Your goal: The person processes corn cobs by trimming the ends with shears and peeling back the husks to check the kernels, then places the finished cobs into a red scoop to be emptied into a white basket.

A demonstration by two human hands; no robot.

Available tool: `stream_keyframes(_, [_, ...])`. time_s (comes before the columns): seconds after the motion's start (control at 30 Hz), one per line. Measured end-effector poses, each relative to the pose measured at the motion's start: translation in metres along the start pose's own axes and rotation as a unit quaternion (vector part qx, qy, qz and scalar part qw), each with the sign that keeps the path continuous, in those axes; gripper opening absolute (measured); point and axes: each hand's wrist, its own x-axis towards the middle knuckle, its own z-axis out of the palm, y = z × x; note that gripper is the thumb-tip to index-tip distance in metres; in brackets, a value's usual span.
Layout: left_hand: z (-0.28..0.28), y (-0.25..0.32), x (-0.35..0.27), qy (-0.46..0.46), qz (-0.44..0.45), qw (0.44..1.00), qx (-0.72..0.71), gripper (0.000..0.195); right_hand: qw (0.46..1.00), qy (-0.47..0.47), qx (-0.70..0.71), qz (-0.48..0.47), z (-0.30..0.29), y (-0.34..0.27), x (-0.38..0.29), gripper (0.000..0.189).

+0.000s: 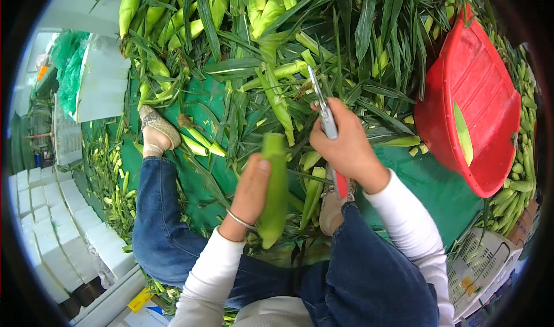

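Note:
My left hand point(250, 190) is closed around an ear of corn in its green husk point(275, 188), held nearly upright in front of my lap and slightly blurred. To its right my right hand point(348, 143) grips pruning shears point(330, 125) with a grey and red handle, the metal blades pointing up and away from me. The blades are apart from the corn. Below both hands, trimmed husks and long corn leaves point(277, 97) lie on a green floor point(428, 171). A cut green husk piece point(314, 193) lies by my right shoe.
Unhusked corn point(216, 2) is heaped at the far side. A red plastic basin point(437, 93) leans at the right, a leaf inside, with stacked corn ears point(521, 154) beyond it. A white plastic crate point(480, 262) stands at lower right. White foam boxes point(56, 223) are stacked at left.

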Motion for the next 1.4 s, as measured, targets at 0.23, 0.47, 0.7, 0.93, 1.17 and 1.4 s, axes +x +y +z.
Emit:
stream_keyframes(0.23, [0.015,0.042,0.007,0.034,0.138,0.989,-0.043,0.026,0.985,-0.136,0.068,-0.085,0.030,0.026,-0.041,0.073])
stream_keyframes(0.47, [-0.008,0.090,-0.011,-0.024,0.035,0.999,0.028,0.030,0.980,-0.021,-0.005,-0.195,0.022,0.048,-0.041,0.074])
stream_keyframes(0.7, [0.021,0.097,-0.017,-0.088,0.015,0.996,-0.007,0.031,0.977,-0.074,0.119,-0.163,0.013,0.036,-0.047,0.069])
stream_keyframes(0.93, [0.033,0.076,-0.028,-0.046,0.385,0.905,0.175,0.009,0.793,-0.292,0.511,0.155,0.018,0.050,-0.060,0.075])
stream_keyframes(1.17, [0.046,0.082,-0.040,-0.094,0.478,0.832,0.267,0.013,0.730,-0.364,0.554,0.165,0.051,0.122,-0.055,0.086])
stream_keyframes(1.4, [0.005,0.116,0.021,0.089,0.267,0.959,-0.026,0.018,0.986,-0.137,0.076,-0.066,-0.036,0.008,-0.054,0.073])
